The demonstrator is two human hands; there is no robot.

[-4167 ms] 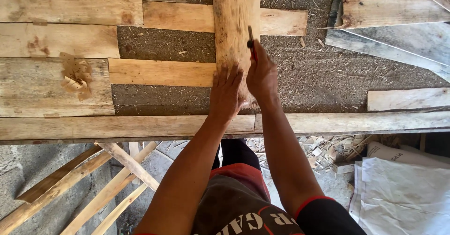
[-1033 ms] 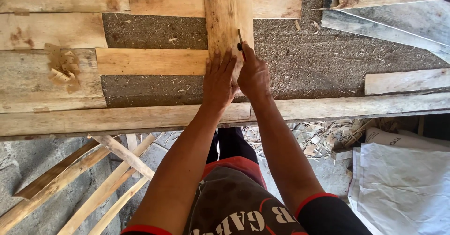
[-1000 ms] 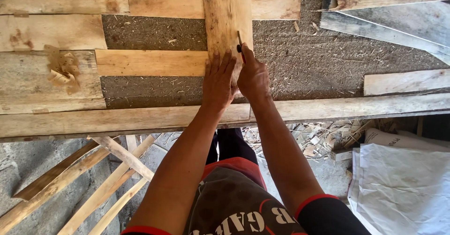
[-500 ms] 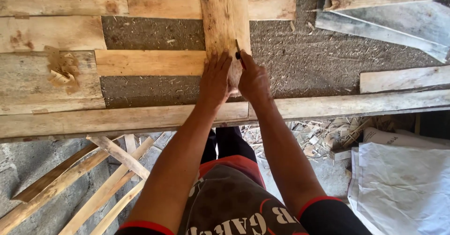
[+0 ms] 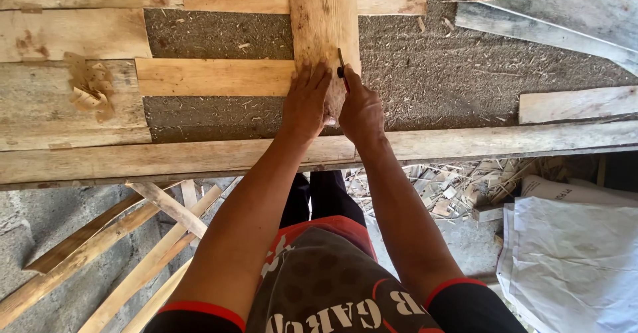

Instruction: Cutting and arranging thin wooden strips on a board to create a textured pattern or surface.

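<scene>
A pale wooden plank (image 5: 323, 20) lies lengthwise on the workbench, running away from me. My left hand (image 5: 307, 100) presses flat on its near end, fingers spread. My right hand (image 5: 360, 110) rests beside it on the plank's right edge and grips a thin pencil (image 5: 341, 64) with its tip on the wood. The plank's near end is covered by both hands.
The bench (image 5: 199, 157) is built of rough boards with sawdust in the gaps. Loose planks (image 5: 571, 104) lie at the right. Wooden slats (image 5: 153, 240) lean below at the left. White sacks (image 5: 571, 253) and wood shavings (image 5: 438, 187) cover the floor at the right.
The view has shifted slightly. My hands have edged a little farther up the plank; their grip on plank and pencil is the same.
</scene>
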